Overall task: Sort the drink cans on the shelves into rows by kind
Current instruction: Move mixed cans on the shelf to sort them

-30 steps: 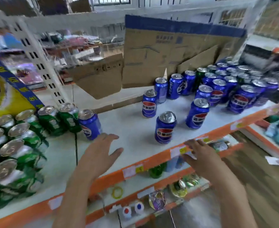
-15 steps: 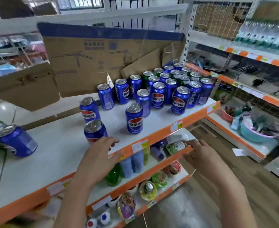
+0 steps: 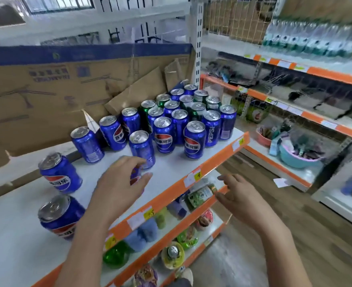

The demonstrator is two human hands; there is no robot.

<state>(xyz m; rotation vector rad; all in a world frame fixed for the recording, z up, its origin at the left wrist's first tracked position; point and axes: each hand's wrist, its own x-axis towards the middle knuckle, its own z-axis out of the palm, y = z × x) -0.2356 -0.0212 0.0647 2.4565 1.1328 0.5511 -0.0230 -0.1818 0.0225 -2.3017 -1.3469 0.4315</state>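
Curling my left hand (image 3: 121,183) round a blue can (image 3: 136,178) on the white shelf (image 3: 171,172), fingers hiding most of it; right hand (image 3: 238,196) spread, empty, off the orange edge; blue cans (image 3: 164,134) and green cans (image 3: 196,109) clustered behind, cardboard (image 3: 46,90) at the back

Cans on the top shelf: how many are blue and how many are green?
Blue cans: 16, counting the one half hidden behind the left hand
Green cans: 5
Back can with only its top showing, colour unclear: 1
Total: 22
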